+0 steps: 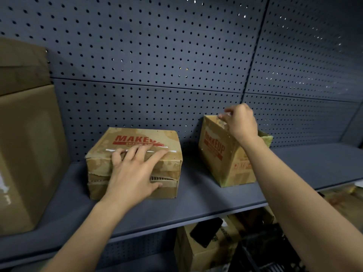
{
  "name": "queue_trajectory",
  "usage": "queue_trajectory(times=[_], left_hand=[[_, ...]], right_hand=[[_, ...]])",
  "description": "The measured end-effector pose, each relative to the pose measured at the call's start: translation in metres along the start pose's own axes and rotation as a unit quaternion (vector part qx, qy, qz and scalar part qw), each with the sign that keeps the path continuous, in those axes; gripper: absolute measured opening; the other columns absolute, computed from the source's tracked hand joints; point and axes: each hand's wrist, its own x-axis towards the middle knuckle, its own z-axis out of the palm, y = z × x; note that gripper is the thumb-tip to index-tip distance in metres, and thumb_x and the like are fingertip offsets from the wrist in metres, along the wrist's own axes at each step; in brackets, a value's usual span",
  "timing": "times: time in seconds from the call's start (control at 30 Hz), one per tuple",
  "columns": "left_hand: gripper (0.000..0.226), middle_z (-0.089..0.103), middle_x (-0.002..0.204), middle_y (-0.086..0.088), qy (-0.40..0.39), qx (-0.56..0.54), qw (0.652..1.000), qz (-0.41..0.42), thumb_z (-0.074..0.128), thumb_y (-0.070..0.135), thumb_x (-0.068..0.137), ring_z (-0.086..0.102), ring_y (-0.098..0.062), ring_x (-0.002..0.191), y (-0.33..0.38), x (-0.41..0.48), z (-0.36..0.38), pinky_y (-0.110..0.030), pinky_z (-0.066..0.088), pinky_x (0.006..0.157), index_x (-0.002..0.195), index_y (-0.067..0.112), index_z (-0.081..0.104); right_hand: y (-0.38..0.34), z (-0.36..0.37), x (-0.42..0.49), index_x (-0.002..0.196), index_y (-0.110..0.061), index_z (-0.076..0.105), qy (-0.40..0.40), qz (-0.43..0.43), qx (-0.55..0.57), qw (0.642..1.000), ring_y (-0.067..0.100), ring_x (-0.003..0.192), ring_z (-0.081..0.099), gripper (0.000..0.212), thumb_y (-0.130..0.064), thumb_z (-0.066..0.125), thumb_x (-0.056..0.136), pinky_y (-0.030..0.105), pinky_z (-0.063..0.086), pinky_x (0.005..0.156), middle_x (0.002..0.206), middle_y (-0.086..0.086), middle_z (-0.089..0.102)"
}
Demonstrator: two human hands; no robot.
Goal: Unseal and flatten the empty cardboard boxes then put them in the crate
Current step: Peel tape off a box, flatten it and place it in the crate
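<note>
Dark grey shelf (196, 199) against perforated pegboard wall (157, 55), left hand (133, 171) flat on taped brown cardboard box (137, 134), right hand (242, 122) pinching clear tape (223, 119) on tilted brown box (216, 154)

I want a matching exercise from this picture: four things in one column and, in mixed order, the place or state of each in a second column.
1. left hand
2. right hand
3. large plain box
4. open box

a. far left on the shelf
b. rests on the taped box
c. stands right of the taped box
d. pinches clear tape

Pairs: 1-b, 2-d, 3-a, 4-c
</note>
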Motion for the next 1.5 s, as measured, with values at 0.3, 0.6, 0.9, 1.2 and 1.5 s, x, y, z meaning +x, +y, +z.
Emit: queue_trajectory(times=[0.3,0.6,0.9,1.2,1.5], left_hand=[[0.096,0.054,0.138,-0.002,-0.004,0.001,1.0,0.007,0.082,0.065,0.059,0.048,-0.028,0.129,0.0,0.001,-0.001,-0.051,0.021,0.1,0.142,0.046,0.037],[0.081,0.037,0.155,-0.006,-0.016,-0.016,0.999,0.041,0.049,0.072,0.082,0.035,-0.026,0.141,-0.009,-0.004,-0.014,-0.047,0.021,0.114,0.152,0.045,0.018],[0.091,0.037,0.15,-0.002,-0.023,-0.007,1.0,-0.019,0.054,0.076,0.068,0.029,-0.032,0.144,-0.047,-0.027,-0.02,-0.074,-0.002,0.11,0.147,0.041,0.027],[0.104,0.021,0.149,0.014,-0.042,-0.071,0.995,-0.063,0.047,0.091,0.059,0.011,-0.017,0.144,-0.058,-0.035,-0.026,-0.051,0.029,0.113,0.146,0.05,0.009],[0.099,0.041,0.139,0.003,0.018,-0.037,0.998,-0.05,0.084,0.046,0.063,0.034,-0.027,0.132,-0.063,-0.033,-0.013,-0.055,0.045,0.096,0.147,0.038,0.032]], right_hand=[[0.006,0.005,-0.003,0.125,-0.001,0.063,-0.037,0.017,0.001,0.999,0.043,0.107,0.059,0.031,-0.014,0.052,0.099,0.053,0.052,0.09,0.12,0.024,0.063],[-0.045,-0.012,-0.041,0.115,-0.015,0.072,-0.064,-0.161,0.099,0.98,0.013,0.107,0.062,0.024,-0.015,0.06,0.094,0.02,0.042,0.094,0.115,0.002,0.07],[-0.083,0.032,-0.118,0.148,-0.039,0.034,-0.272,-0.361,-0.027,0.891,0.02,0.135,0.037,0.083,-0.068,0.061,0.075,0.041,0.031,0.112,0.146,-0.005,0.039],[-0.073,0.062,-0.126,0.146,-0.04,0.03,-0.158,-0.413,-0.03,0.897,0.028,0.125,0.047,0.103,-0.055,0.081,0.058,0.045,0.043,0.103,0.141,0.007,0.042],[-0.058,0.071,-0.116,0.137,-0.033,0.048,-0.118,-0.446,0.022,0.887,0.025,0.122,0.042,0.076,-0.053,0.062,0.065,0.042,0.026,0.112,0.121,0.001,0.046]])
